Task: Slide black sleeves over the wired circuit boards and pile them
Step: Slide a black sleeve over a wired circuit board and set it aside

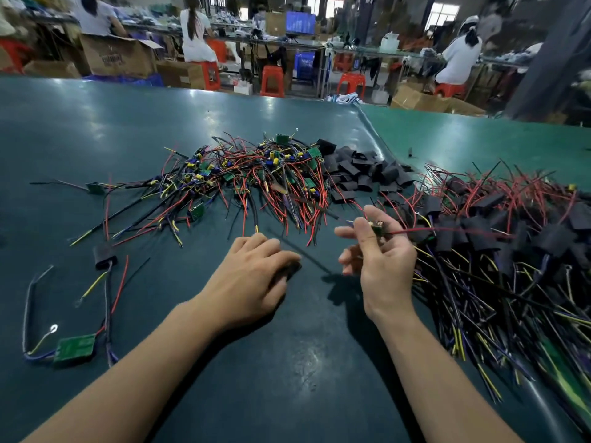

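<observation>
So the right hand pinches a bare circuit board up off the table, wires trailing free, while the left hand curls over what's probably a black sleeve (blurry), ready to slide on.

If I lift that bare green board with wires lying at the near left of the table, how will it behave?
The bare green board is small and thin, so probably light. Its wires lie in loose curves on the table, so they would likely flop and dangle. The trailing ends might snag the sleeved board beside them.
</observation>
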`<state>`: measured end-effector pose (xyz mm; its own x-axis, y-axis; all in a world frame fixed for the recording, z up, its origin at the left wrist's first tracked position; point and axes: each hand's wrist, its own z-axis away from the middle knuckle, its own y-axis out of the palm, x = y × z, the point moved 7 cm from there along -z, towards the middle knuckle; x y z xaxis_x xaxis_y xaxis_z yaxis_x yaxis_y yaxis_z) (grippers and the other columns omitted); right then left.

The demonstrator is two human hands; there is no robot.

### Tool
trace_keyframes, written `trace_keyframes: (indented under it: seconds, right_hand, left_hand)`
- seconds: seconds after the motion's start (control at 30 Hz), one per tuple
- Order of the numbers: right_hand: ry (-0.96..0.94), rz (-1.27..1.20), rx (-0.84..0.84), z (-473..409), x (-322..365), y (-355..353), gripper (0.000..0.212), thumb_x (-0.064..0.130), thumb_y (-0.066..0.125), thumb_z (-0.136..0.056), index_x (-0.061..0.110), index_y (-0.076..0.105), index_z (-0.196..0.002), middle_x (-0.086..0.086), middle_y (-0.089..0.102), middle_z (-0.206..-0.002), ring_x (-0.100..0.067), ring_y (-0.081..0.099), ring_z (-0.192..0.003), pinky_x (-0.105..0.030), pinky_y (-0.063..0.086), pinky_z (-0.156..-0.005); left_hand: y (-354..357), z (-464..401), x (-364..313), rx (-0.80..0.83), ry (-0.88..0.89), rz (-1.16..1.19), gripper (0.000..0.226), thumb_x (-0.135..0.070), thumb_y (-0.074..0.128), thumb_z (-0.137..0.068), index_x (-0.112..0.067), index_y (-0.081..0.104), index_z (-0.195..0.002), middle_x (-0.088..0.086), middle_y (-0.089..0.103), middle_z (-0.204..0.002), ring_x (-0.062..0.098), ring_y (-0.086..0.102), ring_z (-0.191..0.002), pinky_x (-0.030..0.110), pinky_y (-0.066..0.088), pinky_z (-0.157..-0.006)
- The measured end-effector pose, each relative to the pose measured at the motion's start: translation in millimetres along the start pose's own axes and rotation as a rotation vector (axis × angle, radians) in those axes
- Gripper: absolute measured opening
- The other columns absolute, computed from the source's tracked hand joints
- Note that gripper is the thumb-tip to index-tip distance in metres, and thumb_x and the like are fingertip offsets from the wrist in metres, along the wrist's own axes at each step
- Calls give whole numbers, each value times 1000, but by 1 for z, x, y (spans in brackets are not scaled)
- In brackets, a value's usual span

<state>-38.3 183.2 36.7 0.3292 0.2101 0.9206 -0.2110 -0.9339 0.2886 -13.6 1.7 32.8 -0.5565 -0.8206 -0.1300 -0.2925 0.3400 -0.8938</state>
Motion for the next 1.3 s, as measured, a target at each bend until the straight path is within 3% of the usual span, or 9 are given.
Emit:
trace_keyframes:
  seconds: [0.23,0.33,0.43,0.57,0.73,0.87,1.0,1.17,1.3]
  right_hand:
    - [-234,260,74,11,13,8,29,12,64,-95,33,65,-114,-1,62,-62,-10,53,-49,-22,44,-47]
    - [-264,299,139,10,11,13,50,-6,48,-94,21,55,-136,9,65,-88,-8,55,-60,-23,47,-53]
    - [-201,262,194,10,5,15,61,-5,37,-81,23,61,-129,0,69,-92,-15,52,-62,-32,45,-52]
    - [-46,84,213,10,0,16,42,9,44,-88,17,69,-121,-1,73,-92,-24,49,-60,-25,40,-46]
    - [-233,254,172,14,17,17,27,7,63,-94,25,67,-114,15,64,-80,-7,52,-56,-23,42,-53]
    - [-268,127,51,16,26,10,44,10,67,-84,31,44,-115,5,67,-97,-17,57,-69,-36,45,-59]
    - [-290,135,-59,7,32,-5,38,9,68,-86,24,57,-120,-2,66,-100,-23,55,-75,-49,49,-69]
    - [-192,5,-69,-2,21,-7,18,-2,60,-93,15,61,-98,9,66,-80,-8,60,-60,-20,48,-55]
    - [-149,-60,-49,-5,20,-6,16,-1,50,-100,15,53,-101,-6,70,-94,-17,70,-73,-23,54,-63]
  left_hand:
    - [3,-5,13,52,-50,309,16,-16,67,-85,-19,76,-99,-9,67,-122,16,52,-125,44,40,-102]
    - [0,-5,16,48,-46,321,16,-24,71,-84,-23,76,-99,-16,70,-112,16,55,-112,44,43,-96]
    - [-8,-4,20,1,-71,277,20,-38,72,-82,-24,76,-96,-14,72,-98,18,55,-96,41,43,-89]
    - [-16,-1,26,-100,-172,327,24,-31,80,-80,-21,74,-102,-11,71,-89,16,61,-88,36,46,-87]
    - [-17,1,23,-118,-200,416,24,-22,83,-76,-20,74,-98,-23,63,-80,9,60,-82,33,50,-83]
    - [-15,0,26,-85,-184,410,27,-22,84,-76,-15,74,-100,-9,67,-95,14,58,-95,29,46,-89]
    - [-14,2,29,-60,-246,417,27,-26,82,-77,-21,74,-102,-17,61,-87,9,56,-90,26,46,-84]
    - [-16,6,34,-103,-310,471,21,-23,81,-78,-26,74,-99,-11,71,-86,2,63,-79,23,51,-77]
    - [-19,7,35,-185,-319,585,28,-14,82,-78,-20,72,-104,-12,74,-90,5,68,-82,26,54,-81]
